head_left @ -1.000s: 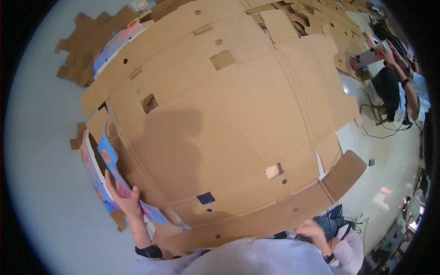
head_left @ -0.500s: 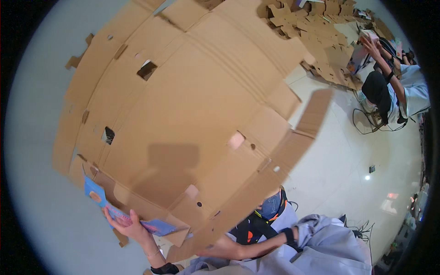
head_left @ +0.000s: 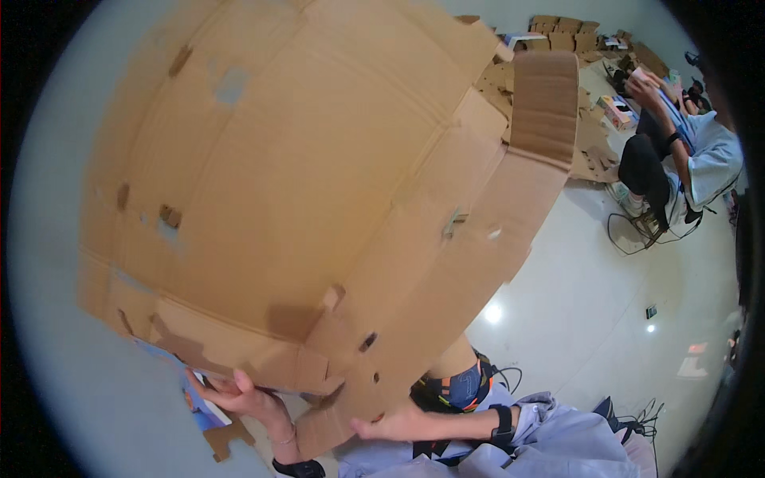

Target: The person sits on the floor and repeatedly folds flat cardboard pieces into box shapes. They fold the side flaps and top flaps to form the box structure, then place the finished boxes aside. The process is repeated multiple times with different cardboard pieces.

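Observation:
A large brown cardboard box blank (head_left: pixel 271 183), die-cut with slots and folded side flaps, fills the left and middle of the view. My left hand (head_left: pixel 239 396) grips its lower left edge, the thumb up against the flap and the fingers along the outer side. At the lower corner my right hand (head_left: pixel 394 422) holds the long side flap (head_left: pixel 446 279), thumb toward me; its other fingers are partly hidden. The side flaps stand bent up from the main panel. Blue print shows on the outer face near my left hand.
Stacks of cut cardboard (head_left: pixel 566 36) lie at the back right. A seated person (head_left: pixel 677 151) there handles a small item beside a colourful box (head_left: pixel 617 111). Cables (head_left: pixel 637 235) trail near that seat. A small dark object (head_left: pixel 651 312) lies on the glossy tiled floor (head_left: pixel 590 263).
The blank has tilted and swung, its right flap now higher and turned more toward me. Less of the blue outer print shows by my left hand. My right hand has come further into sight.

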Demonstrator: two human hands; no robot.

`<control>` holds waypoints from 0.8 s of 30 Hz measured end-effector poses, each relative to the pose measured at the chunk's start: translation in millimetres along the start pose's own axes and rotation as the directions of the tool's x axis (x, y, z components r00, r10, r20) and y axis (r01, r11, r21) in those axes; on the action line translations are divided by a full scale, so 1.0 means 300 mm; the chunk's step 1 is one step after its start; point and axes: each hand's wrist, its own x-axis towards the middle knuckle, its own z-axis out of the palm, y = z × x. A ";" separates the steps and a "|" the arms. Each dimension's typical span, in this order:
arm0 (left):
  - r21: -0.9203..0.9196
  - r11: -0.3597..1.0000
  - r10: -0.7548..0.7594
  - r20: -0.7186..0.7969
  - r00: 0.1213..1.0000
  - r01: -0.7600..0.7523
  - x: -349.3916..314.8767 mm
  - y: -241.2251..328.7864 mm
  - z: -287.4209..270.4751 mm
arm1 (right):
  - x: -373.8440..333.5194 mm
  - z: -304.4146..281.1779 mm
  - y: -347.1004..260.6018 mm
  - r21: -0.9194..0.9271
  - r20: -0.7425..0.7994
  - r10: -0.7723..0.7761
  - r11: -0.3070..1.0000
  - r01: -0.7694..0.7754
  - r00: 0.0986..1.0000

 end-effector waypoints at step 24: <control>0.032 0.950 0.079 0.938 0.338 -0.309 -0.009 -0.008 0.462 | 0.733 -1.598 0.066 0.436 -0.834 0.224 0.827 0.354 0.505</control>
